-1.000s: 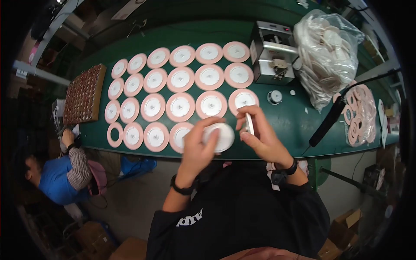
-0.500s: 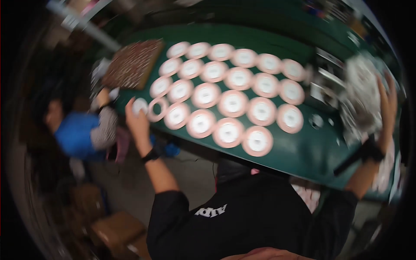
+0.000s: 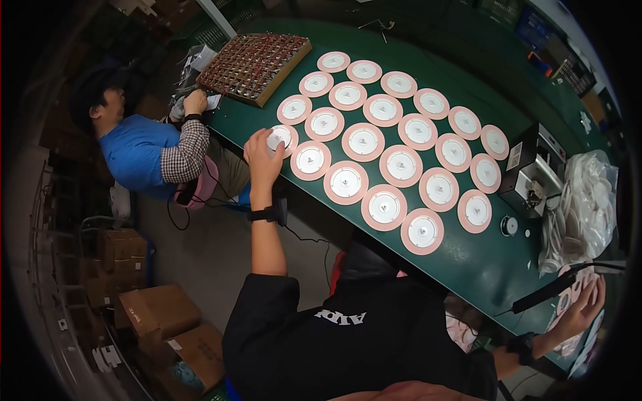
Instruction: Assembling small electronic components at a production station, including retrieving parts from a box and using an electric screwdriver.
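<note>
My left hand point(image 3: 263, 157) is at the table's left front edge, its fingers and thumb closed about a white disc point(image 3: 279, 137) that sits within a pink ring. Rows of similar white discs with pink rims point(image 3: 363, 142) lie flat across the green table point(image 3: 468, 260). At the far right my right hand point(image 3: 580, 307) rests by a pile of loose pink rings point(image 3: 567, 299), its fingers apart and stretched over them. A black pen-shaped tool point(image 3: 545, 292) with a thin tip and cord lies just left of that hand.
A clear plastic bag point(image 3: 582, 207) of pale parts stands beside a black box-shaped device point(image 3: 533, 174). Near them is a small round part point(image 3: 509, 226). A shallow carton of small parts point(image 3: 257, 63) sits at the back left. A co-worker in blue point(image 3: 137, 154) works beside it; cardboard boxes point(image 3: 160, 311) stand on the floor.
My left hand has brought the white disc from beside the pink ring into it. My right hand has drawn back from the plastic bag to the pink rings. The view has shifted.
</note>
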Demonstrator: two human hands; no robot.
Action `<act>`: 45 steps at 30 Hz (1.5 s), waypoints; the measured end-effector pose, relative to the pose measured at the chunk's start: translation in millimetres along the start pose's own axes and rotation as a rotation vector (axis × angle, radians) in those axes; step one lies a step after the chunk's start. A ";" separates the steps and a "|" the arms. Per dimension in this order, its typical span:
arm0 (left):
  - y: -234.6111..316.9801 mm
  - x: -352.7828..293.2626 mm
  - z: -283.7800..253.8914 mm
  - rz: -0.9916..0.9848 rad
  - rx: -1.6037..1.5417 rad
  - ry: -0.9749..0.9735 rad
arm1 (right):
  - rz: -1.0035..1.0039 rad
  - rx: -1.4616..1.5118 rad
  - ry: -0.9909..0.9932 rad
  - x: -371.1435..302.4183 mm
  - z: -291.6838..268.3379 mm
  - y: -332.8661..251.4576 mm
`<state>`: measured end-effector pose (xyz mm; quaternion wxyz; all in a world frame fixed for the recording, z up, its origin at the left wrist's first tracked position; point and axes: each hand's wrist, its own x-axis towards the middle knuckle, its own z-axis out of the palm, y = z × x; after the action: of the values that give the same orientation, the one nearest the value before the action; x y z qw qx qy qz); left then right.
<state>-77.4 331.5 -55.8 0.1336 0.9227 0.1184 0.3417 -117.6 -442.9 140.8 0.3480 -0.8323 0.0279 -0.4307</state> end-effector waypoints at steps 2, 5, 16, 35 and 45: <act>1.2 3.9 -5.4 -0.117 0.062 -0.040 | 0.035 -0.010 0.035 -4.6 -8.5 4.5; 4.5 11.1 -11.4 -0.133 0.075 -0.166 | 0.109 -0.022 0.098 -10.4 -13.3 13.1; 19.5 32.9 -16.2 -0.122 0.218 -0.364 | 0.159 -0.165 0.089 -35.0 -5.7 41.5; -0.1 56.5 -2.4 -0.244 0.094 -0.497 | 0.294 -0.191 0.060 -71.4 -9.0 101.9; 11.8 53.4 -11.5 -0.208 0.155 -0.515 | 0.255 -0.145 0.103 -82.8 5.6 104.6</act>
<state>-44.1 338.8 -11.6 0.1224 0.9695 0.2001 0.0704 -138.9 -490.2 17.8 0.3370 -0.8217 0.1820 -0.4221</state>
